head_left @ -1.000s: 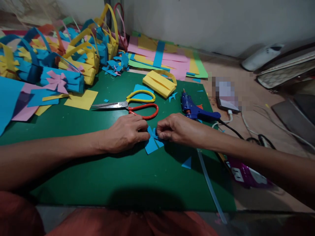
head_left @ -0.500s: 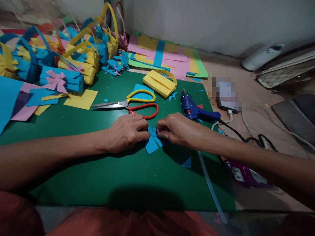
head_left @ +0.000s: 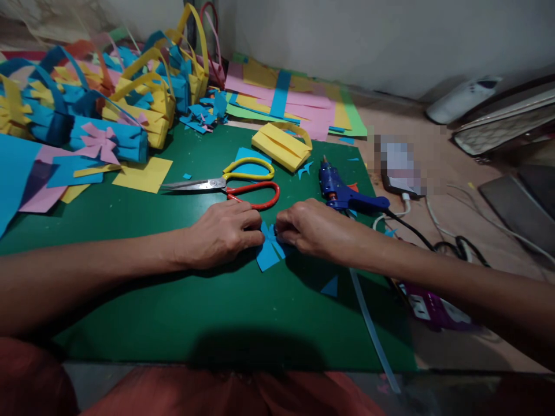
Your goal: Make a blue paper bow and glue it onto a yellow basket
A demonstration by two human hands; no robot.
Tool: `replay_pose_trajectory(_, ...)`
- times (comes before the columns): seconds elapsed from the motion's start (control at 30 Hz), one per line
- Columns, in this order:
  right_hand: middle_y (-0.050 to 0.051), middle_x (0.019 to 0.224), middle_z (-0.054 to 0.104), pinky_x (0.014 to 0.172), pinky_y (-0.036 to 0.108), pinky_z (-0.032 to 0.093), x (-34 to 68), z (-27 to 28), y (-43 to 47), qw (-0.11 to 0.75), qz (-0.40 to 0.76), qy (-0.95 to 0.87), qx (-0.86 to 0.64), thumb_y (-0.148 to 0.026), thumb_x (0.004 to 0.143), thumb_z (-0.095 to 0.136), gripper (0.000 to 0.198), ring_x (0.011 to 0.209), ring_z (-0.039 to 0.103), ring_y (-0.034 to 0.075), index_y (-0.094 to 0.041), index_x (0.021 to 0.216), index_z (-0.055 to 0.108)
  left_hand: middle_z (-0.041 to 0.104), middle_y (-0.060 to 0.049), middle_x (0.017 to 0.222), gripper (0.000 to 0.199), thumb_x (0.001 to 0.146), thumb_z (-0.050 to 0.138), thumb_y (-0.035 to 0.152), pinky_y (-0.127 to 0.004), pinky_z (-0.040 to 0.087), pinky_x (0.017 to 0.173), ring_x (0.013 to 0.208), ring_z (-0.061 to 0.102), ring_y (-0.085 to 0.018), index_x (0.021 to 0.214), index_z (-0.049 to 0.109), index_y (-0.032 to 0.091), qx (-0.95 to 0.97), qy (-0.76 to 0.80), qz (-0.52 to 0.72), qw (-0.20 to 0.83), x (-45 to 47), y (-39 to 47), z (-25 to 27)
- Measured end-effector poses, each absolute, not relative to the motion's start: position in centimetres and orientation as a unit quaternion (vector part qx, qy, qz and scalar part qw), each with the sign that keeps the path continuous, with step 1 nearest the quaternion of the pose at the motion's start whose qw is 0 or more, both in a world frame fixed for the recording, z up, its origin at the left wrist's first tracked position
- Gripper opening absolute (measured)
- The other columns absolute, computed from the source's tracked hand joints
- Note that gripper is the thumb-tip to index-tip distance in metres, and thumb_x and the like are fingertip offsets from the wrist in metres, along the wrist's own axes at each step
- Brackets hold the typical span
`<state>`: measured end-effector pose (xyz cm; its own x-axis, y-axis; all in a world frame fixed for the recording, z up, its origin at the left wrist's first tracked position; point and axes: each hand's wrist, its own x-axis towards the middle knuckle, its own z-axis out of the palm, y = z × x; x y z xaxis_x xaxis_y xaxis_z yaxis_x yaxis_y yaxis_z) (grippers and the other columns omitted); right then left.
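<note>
A blue paper flower [head_left: 269, 254] with cut petals lies on the green board [head_left: 173, 312] between my hands. My left hand [head_left: 228, 234] has its fingers closed on the flower's left side. From the right, my right hand [head_left: 306, 228] pinches the opposite petals; its fingertips are partly hidden. Just beyond my left hand rest scissors [head_left: 212, 185] with one yellow and one red handle, blades pointing left. A blue glue gun [head_left: 347, 193] lies past my right hand, a clear glue stick [head_left: 368, 323] trailing from beneath my forearm. Farther back sits a small yellow paper bag [head_left: 281, 147].
Several finished paper bags [head_left: 108, 138] with handles crowd the back left. Coloured paper sheets [head_left: 295, 98] are stacked at the back. Blue scraps [head_left: 330, 286] lie around. To the right are a phone [head_left: 401, 167] on a cable and a purple power strip [head_left: 433, 309].
</note>
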<state>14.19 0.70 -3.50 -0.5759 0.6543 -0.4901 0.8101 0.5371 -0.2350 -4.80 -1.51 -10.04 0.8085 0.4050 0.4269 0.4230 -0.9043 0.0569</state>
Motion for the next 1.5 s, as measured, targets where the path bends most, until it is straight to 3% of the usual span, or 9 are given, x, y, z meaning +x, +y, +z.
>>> replay_pose_trajectory(0.6, 0.001, 0.058, 0.053, 0.050, 0.025, 0.022, 13.8, -3.2, 0.3, 0.192, -0.179, 0.862, 0.433, -0.012, 0.074, 0.050, 0.014, 0.052, 0.038, 0.010, -0.017, 0.066, 0.060, 0.063, -0.005, 0.080, 0.037, 0.092, 0.032, 0.013, -0.029, 0.040, 0.064, 0.071, 0.053, -0.016, 0.081, 0.067, 0.020, -0.950, -0.222, -0.219, 0.023, -4.8, -1.5, -10.0)
replay_pose_trajectory(0.97, 0.001, 0.060, 0.054, 0.048, 0.026, 0.019, 13.3, -2.8, 0.0, 0.212, -0.149, 0.852, 0.455, -0.013, 0.076, 0.052, 0.012, 0.052, 0.037, 0.011, -0.018, 0.073, 0.063, 0.064, -0.005, 0.080, 0.036, 0.091, 0.033, 0.012, -0.030, 0.042, 0.065, 0.072, 0.054, -0.017, 0.081, 0.067, 0.019, -0.951, -0.216, -0.221, 0.013, -4.8, -1.5, -10.0)
replay_pose_trajectory(1.3, 0.002, 0.065, 0.061, 0.047, 0.027, 0.015, 13.4, -2.9, -0.2, 0.212, -0.075, 0.859, 0.459, -0.023, 0.077, 0.056, 0.010, 0.055, 0.046, 0.014, -0.020, 0.084, 0.063, 0.064, -0.005, 0.080, 0.034, 0.090, 0.035, 0.012, -0.030, 0.042, 0.063, 0.071, 0.054, -0.017, 0.079, 0.067, 0.019, -0.950, -0.217, -0.222, 0.014, -4.7, -1.5, -9.9)
replay_pose_trajectory(1.5, 0.001, 0.062, 0.061, 0.047, 0.027, 0.014, 13.2, -2.9, -0.3, 0.206, -0.075, 0.863, 0.455, -0.021, 0.078, 0.055, 0.011, 0.053, 0.043, 0.013, -0.022, 0.081, 0.065, 0.063, -0.005, 0.081, 0.035, 0.091, 0.033, 0.013, -0.029, 0.042, 0.066, 0.072, 0.054, -0.016, 0.081, 0.066, 0.019, -0.952, -0.219, -0.215, 0.016, -4.8, -1.5, -10.0)
